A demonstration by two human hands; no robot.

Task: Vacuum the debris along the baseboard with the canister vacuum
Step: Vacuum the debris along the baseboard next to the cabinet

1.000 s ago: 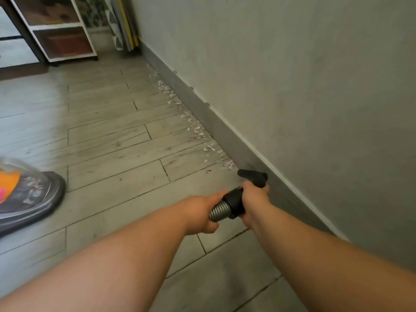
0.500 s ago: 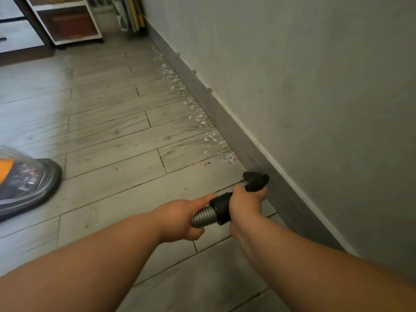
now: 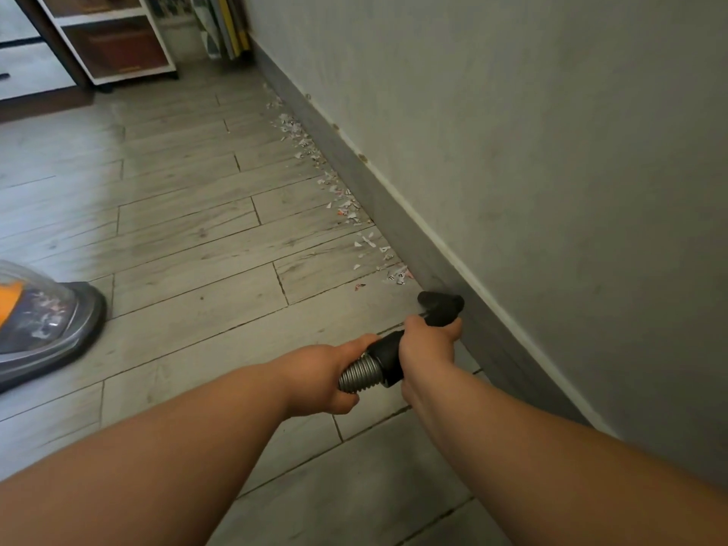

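The wall [image 3: 532, 171] rises just right of your grip; the plank floor [image 3: 189, 238] spreads left and ahead of it. The grey baseboard [image 3: 394, 214] runs along the wall's foot, passing right beside the nozzle. The canister vacuum [image 3: 43, 325], clear dome with orange inside, sits well left of your hands, cut off by the frame edge. A white shelf unit [image 3: 118, 41] stands far ahead and left. Your right hand [image 3: 427, 346] is wrapped around the black nozzle [image 3: 439, 307], whose tip sits low by the baseboard, just short of the nearest scraps. Your left hand [image 3: 321, 374] is clasped on the ribbed hose [image 3: 360, 374] directly behind the right. The debris [image 3: 346, 208], small paper bits, trails ahead of the nozzle along the baseboard.
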